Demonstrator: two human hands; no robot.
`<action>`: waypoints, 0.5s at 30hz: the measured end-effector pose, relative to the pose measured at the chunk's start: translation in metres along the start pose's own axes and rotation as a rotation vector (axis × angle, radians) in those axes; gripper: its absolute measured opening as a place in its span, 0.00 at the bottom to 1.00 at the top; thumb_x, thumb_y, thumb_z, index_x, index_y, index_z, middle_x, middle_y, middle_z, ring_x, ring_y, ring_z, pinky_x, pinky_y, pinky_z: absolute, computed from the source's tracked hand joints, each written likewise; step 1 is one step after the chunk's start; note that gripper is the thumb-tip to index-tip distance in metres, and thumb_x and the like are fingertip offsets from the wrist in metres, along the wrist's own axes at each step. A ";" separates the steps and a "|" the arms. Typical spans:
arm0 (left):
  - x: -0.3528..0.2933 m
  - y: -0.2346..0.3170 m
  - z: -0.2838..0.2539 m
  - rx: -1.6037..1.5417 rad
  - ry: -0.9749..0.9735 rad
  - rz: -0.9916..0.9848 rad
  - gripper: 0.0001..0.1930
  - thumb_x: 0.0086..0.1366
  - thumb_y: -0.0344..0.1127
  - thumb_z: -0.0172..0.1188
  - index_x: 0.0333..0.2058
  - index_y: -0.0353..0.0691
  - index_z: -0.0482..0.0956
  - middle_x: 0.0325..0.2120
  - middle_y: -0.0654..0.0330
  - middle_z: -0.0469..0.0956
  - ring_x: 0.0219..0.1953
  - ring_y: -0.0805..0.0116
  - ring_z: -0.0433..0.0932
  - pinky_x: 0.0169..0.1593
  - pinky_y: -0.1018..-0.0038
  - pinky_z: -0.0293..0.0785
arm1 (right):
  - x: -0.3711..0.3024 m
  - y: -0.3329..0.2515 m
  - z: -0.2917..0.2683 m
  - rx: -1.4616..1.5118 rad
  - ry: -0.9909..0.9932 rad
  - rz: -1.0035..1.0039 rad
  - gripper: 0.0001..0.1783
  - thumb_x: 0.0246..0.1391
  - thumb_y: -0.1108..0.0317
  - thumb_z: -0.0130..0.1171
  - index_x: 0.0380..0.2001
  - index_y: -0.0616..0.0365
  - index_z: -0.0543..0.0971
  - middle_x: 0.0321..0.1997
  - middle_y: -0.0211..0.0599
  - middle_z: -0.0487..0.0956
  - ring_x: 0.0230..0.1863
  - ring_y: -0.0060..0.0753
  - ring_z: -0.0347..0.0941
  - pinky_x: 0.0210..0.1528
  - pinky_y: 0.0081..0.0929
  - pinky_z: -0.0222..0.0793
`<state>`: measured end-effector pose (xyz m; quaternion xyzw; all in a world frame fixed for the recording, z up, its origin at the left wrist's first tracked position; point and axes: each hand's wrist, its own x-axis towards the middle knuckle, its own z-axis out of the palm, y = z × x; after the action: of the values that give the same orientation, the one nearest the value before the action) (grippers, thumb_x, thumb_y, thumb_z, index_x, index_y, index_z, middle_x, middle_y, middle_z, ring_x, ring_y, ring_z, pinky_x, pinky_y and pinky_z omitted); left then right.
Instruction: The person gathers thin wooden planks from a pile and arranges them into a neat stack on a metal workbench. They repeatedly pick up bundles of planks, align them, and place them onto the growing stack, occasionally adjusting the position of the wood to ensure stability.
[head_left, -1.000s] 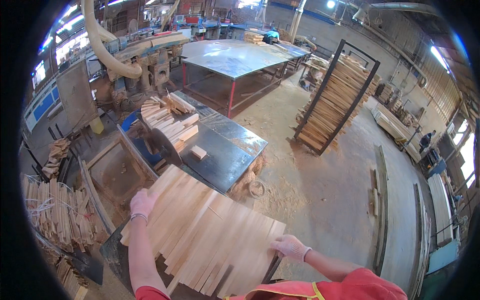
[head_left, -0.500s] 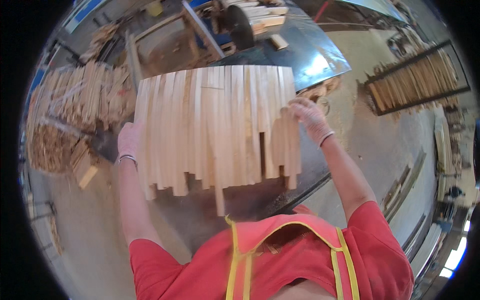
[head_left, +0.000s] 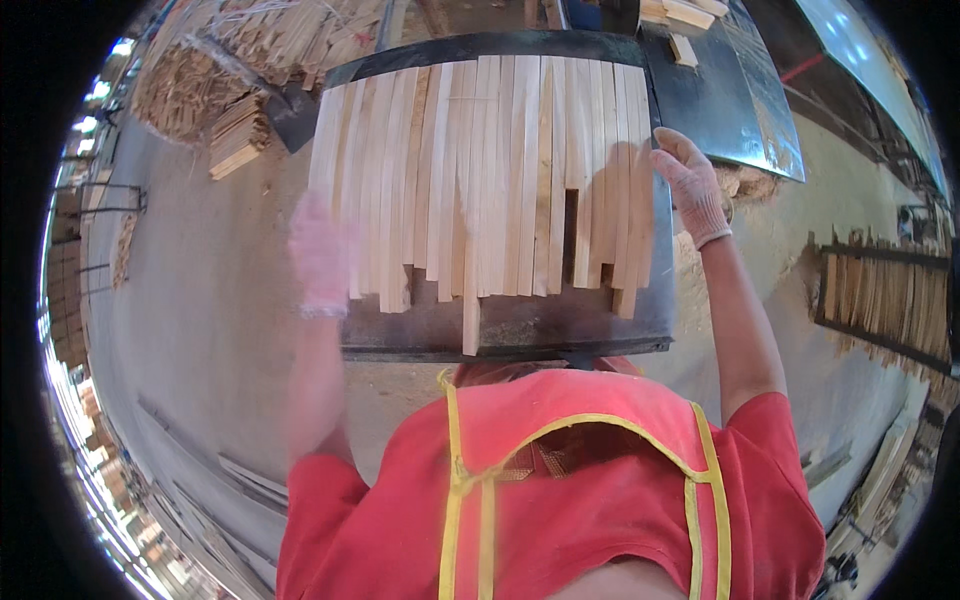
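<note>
The right grip, a hand in a pale knitted glove [head_left: 692, 187], is partly open with curled fingers and holds nothing visible; contact with the row's edge cannot be determined. The left grip, likewise gloved [head_left: 322, 255], is blurred; its opening and hold cannot be determined. Between the grips, pale, narrow wooden strips [head_left: 500, 170] lie side by side on a dark metal counter [head_left: 560, 325]. Their long axes run away from the person; far ends nearly align, near ends are staggered. Ahead-left of the left grip: bundled wooden slats [head_left: 238, 140].
</note>
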<state>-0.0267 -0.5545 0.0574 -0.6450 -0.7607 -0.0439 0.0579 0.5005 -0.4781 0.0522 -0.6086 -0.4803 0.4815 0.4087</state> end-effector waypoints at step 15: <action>-0.108 0.220 -0.044 -0.437 -0.103 0.413 0.40 0.50 0.51 0.74 0.58 0.36 0.73 0.59 0.50 0.69 0.64 0.44 0.66 0.67 0.49 0.62 | 0.154 -0.103 0.123 -1.262 -0.344 -0.522 0.26 0.62 0.54 0.57 0.62 0.48 0.76 0.62 0.51 0.79 0.66 0.53 0.74 0.64 0.48 0.71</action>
<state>0.2092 -0.6304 0.0838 -0.7845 -0.5881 -0.1609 -0.1133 0.3722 -0.3023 0.0961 -0.5098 -0.8559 0.0865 -0.0019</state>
